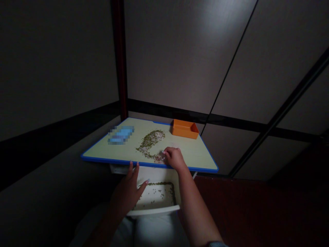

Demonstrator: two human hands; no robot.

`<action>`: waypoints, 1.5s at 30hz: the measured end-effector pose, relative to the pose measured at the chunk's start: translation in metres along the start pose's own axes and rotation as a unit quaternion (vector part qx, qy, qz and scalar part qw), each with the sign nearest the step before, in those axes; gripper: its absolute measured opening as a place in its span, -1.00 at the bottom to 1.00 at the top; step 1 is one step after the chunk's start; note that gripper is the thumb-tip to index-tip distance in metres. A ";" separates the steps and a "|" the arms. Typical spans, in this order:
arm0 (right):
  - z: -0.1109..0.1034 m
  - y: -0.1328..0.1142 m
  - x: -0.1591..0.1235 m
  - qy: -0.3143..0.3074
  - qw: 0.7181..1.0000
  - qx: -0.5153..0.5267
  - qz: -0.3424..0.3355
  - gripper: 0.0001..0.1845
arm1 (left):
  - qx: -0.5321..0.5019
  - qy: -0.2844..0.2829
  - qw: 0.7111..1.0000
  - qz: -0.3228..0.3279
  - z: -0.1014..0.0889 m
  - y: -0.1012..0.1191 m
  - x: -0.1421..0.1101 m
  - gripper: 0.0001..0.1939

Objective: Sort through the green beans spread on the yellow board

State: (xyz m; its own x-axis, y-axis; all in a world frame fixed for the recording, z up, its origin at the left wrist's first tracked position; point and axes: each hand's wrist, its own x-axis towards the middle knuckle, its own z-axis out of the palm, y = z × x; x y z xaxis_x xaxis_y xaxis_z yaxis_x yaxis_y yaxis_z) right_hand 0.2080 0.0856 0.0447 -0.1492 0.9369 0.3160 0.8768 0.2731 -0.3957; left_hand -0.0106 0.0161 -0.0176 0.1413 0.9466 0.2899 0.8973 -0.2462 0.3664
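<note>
A pale board with a blue rim [108, 156] carries a scattered heap of small green beans [150, 142]. My right hand [174, 158] rests on the board at the near end of the heap, fingers curled down onto the beans. My left hand [130, 192] is below the board's front edge, holding a white tray [154, 209] under that edge with fingers stretched out; the tray has some beans lying in it.
An orange box [185, 128] stands at the board's far right. A blurred blue object [121, 134] lies at the board's left. Dark wall panels surround the board; a reddish-brown surface lies to the right.
</note>
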 end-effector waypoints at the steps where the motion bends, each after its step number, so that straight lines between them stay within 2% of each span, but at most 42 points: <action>1: 0.000 0.001 0.000 0.003 1.000 0.005 0.001 -0.81 | 0.000 -0.003 1.000 -0.001 0.000 0.000 0.000 -0.28; 10: 0.005 -0.010 0.005 0.012 0.997 -0.071 0.021 -0.78 | 0.004 -0.003 1.000 -0.004 0.001 0.001 0.000 -0.28; 16: 0.003 -0.006 0.001 0.001 1.000 0.026 -0.011 -0.80 | -0.002 0.012 1.000 0.000 0.003 -0.001 0.000 -0.30; 19: -0.001 0.007 -0.002 0.037 0.998 0.043 0.027 -0.79 | 0.004 0.007 1.000 0.001 0.003 -0.001 0.000 -0.29; 23: -0.004 0.023 -0.005 0.087 0.989 -0.007 0.118 -0.79 | 0.014 -0.014 1.000 -0.012 0.000 0.001 0.000 -0.29; 27: -0.005 0.031 -0.007 0.056 0.987 -0.013 0.151 -0.80 | 0.018 -0.020 0.999 -0.017 -0.002 0.002 0.000 -0.28; 36: -0.004 0.026 -0.007 0.019 0.989 -0.042 0.141 -0.80 | 0.018 -0.025 0.999 -0.014 -0.001 0.001 0.000 -0.27; 40: -0.006 0.024 -0.009 -0.001 0.994 -0.016 0.104 -0.80 | 0.013 -0.030 0.999 -0.010 0.000 0.000 0.001 -0.27; 45: -0.004 0.023 -0.010 0.011 0.996 0.030 0.078 -0.80 | 0.006 -0.026 1.000 -0.011 -0.001 0.000 0.000 -0.27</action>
State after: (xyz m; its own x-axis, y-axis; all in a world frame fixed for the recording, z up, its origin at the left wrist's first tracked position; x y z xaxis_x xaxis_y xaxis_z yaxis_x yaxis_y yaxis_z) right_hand 0.2316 0.0819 0.0362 -0.0022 0.9641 0.2654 0.8593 0.1376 -0.4926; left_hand -0.0109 0.0159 -0.0166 0.1428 0.9615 0.2349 0.9057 -0.2226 0.3608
